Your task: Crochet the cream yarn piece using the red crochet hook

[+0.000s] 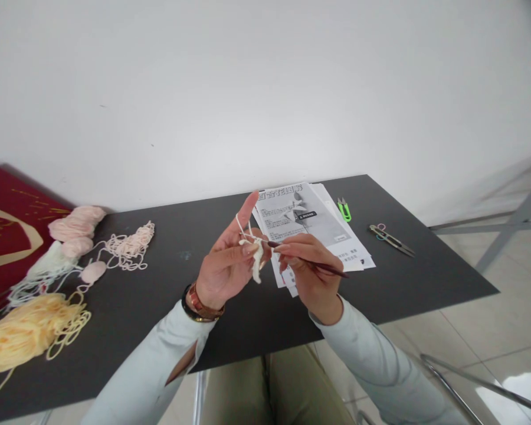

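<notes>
A small cream crochet piece (257,263) hangs from the thumb and fingers of my left hand (225,262), pinched between them. My left index finger points up, with a strand of cream yarn (243,230) looped around it. My right hand (312,268) grips a dark brown crochet hook (327,269) like a pen. The hook's tip reaches toward the yarn at the top of the piece; whether it is inside a loop is too small to tell. Both hands are above the table, close together, in front of the printed sheets (323,218).
Pink yarn (77,227), a loose pink tangle (130,245) and yellow yarn (30,330) lie at the left, beside a red bag (9,236). Green thread snips (344,209) and metal snips (392,241) lie right of the sheets on the black table (442,277). A white wall stands behind.
</notes>
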The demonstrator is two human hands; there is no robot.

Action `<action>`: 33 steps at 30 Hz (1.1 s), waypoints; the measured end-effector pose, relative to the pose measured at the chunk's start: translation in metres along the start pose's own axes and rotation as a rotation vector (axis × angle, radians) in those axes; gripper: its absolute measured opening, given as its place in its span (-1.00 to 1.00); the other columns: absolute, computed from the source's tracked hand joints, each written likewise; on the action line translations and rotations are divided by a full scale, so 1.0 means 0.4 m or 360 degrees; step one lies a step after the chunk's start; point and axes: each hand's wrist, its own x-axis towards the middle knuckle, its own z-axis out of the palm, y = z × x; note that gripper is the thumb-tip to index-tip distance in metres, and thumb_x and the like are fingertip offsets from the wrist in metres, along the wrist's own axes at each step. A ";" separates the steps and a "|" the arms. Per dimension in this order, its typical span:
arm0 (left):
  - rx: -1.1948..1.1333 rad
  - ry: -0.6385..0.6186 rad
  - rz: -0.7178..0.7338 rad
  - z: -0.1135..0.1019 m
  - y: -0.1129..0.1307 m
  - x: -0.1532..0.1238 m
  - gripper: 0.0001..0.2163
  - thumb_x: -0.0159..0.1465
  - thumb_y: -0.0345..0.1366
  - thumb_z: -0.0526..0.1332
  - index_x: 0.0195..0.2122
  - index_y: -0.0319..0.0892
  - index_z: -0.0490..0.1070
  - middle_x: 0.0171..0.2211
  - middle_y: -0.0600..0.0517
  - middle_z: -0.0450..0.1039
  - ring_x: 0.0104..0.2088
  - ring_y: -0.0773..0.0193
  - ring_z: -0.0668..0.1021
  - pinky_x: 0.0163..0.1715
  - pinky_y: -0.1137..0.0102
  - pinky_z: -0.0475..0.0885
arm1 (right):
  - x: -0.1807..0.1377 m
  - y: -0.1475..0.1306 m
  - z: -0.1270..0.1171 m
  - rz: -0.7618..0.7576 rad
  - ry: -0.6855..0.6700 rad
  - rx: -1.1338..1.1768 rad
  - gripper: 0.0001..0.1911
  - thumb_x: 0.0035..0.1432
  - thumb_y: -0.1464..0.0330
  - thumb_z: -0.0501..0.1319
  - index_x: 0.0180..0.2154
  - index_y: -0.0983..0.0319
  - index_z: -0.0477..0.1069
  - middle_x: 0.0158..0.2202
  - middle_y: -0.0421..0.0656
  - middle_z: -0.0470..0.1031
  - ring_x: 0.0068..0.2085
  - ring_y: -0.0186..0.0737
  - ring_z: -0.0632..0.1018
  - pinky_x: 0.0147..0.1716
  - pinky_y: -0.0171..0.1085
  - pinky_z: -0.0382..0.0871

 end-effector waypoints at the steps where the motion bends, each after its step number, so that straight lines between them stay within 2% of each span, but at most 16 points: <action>1: 0.0017 -0.0030 0.0022 -0.001 0.002 0.001 -0.27 0.12 -0.46 0.27 0.33 -0.04 0.12 -0.59 0.13 0.26 -0.54 0.36 0.37 -0.53 0.47 0.28 | -0.001 0.002 0.001 0.0061 0.0033 0.0079 -0.77 0.19 0.46 0.25 -0.18 0.06 0.59 -0.28 -0.16 0.57 -0.48 -0.35 0.52 -0.60 -0.34 0.42; 6: 0.0042 -0.0118 0.0045 -0.003 0.009 0.003 -0.27 0.13 -0.45 0.26 0.34 -0.03 0.10 -0.59 0.12 0.29 -0.53 0.35 0.38 -0.54 0.44 0.24 | 0.004 0.006 -0.003 0.0196 0.0045 0.0298 -0.83 0.19 0.40 0.28 -0.22 0.06 0.61 -0.30 -0.16 0.57 -0.52 -0.36 0.50 -0.67 -0.36 0.37; 14: 0.0046 -0.0145 0.0006 -0.013 0.027 0.005 -0.29 0.08 -0.43 0.26 0.31 -0.09 0.17 -0.66 0.14 0.17 -0.57 0.34 0.32 -0.59 0.43 0.17 | 0.023 0.003 -0.014 0.0286 0.0062 0.0450 -0.86 0.19 0.38 0.28 -0.24 0.07 0.60 -0.37 -0.19 0.53 -0.51 -0.40 0.46 -0.67 -0.39 0.29; 19: 0.0024 -0.0193 -0.0049 -0.018 0.029 0.006 -0.30 0.05 -0.43 0.26 0.28 -0.14 0.22 -0.71 0.17 0.13 -0.65 0.39 0.21 -0.63 0.44 0.13 | 0.026 0.003 -0.021 0.0309 0.0007 0.0482 -0.88 0.19 0.38 0.28 -0.26 0.09 0.60 -0.35 -0.17 0.55 -0.49 -0.38 0.48 -0.66 -0.39 0.29; 24: -0.0043 -0.0261 -0.0120 -0.025 0.031 0.005 -0.31 0.04 -0.45 0.21 0.27 -0.18 0.24 -0.71 0.17 0.16 -0.67 0.39 0.24 -0.60 0.43 0.13 | 0.031 0.001 -0.030 0.0315 -0.0042 0.0460 -0.90 0.18 0.35 0.29 -0.27 0.09 0.60 -0.37 -0.17 0.53 -0.52 -0.37 0.47 -0.67 -0.39 0.29; 33: -0.0111 -0.0324 -0.0192 -0.031 0.035 0.004 -0.34 0.00 -0.45 0.17 0.22 -0.23 0.31 -0.73 0.19 0.12 -0.74 0.43 0.17 -0.61 0.41 0.13 | 0.039 -0.002 -0.034 0.0331 -0.0100 0.0557 -0.91 0.17 0.35 0.29 -0.29 0.12 0.60 -0.39 -0.17 0.52 -0.53 -0.40 0.45 -0.66 -0.41 0.29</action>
